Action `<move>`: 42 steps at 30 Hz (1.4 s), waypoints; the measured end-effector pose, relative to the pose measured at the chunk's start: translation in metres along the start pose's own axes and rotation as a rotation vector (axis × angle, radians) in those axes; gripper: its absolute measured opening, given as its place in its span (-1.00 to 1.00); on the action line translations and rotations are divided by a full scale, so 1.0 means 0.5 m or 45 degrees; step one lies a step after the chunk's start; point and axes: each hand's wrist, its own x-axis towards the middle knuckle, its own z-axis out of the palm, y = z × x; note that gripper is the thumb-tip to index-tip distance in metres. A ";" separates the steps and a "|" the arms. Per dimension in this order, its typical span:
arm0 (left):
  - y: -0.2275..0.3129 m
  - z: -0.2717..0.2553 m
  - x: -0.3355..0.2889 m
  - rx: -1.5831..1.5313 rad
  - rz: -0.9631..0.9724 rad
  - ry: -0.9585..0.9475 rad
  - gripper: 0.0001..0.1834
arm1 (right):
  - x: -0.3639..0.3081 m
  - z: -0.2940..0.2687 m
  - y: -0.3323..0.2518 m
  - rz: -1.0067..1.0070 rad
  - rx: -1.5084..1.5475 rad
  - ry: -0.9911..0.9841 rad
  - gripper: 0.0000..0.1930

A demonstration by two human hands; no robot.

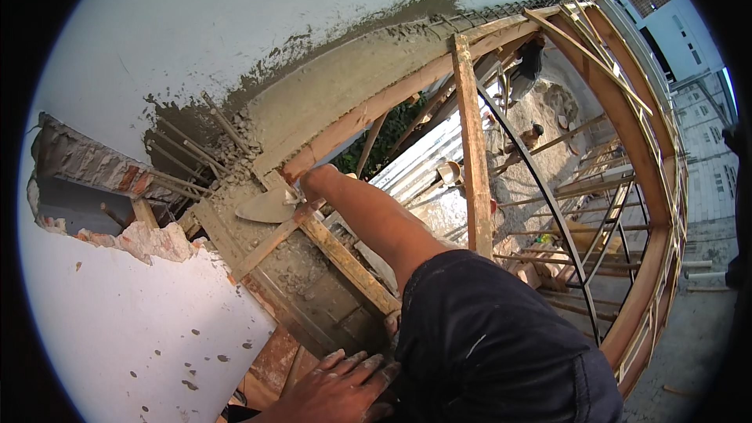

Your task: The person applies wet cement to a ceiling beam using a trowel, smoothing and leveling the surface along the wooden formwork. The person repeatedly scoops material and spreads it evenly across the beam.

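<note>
My right arm, in a dark sleeve, reaches out to the upper left over the wet concrete. At its end my right hand [315, 180] is closed at the handle of a trowel [266, 205]; the fingers are mostly hidden. The trowel's blade rests on grey wet concrete [304, 262] inside a wooden form, beside wooden strips [348, 266]. At the bottom edge my left hand [341, 388], spotted with grey mortar, lies with fingers stretched and slightly apart, next to the dark cloth. It holds nothing that I can see.
Rebar ends [184, 149] stick up by a broken brick opening [102, 164] in the white wall. A smoothed concrete strip [352, 70] runs along it. An upright wooden post [472, 149] and a curved black bar [540, 180] stand right. Far below, a person [533, 137] is visible.
</note>
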 end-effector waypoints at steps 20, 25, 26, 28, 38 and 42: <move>-0.005 0.004 -0.006 0.003 0.032 0.061 -0.32 | 0.001 -0.012 -0.010 0.014 -0.015 -0.067 -0.50; -0.005 0.009 -0.007 -0.009 0.003 0.048 -0.30 | -0.015 -0.017 -0.014 0.019 -0.006 -0.010 -0.30; -0.005 0.008 -0.007 -0.009 -0.001 0.038 -0.30 | -0.018 -0.019 -0.015 0.000 0.031 0.012 -0.44; -0.005 0.007 -0.006 -0.014 -0.010 0.013 -0.30 | -0.023 -0.025 -0.016 0.038 0.049 -0.045 -0.56; -0.024 0.012 0.001 0.092 0.024 -0.127 -0.28 | -0.018 -0.019 -0.015 0.047 0.009 -0.035 -0.52; -0.065 0.027 0.027 -0.033 -0.078 -0.248 -0.36 | -0.029 -0.047 -0.006 0.047 0.045 -0.031 -0.48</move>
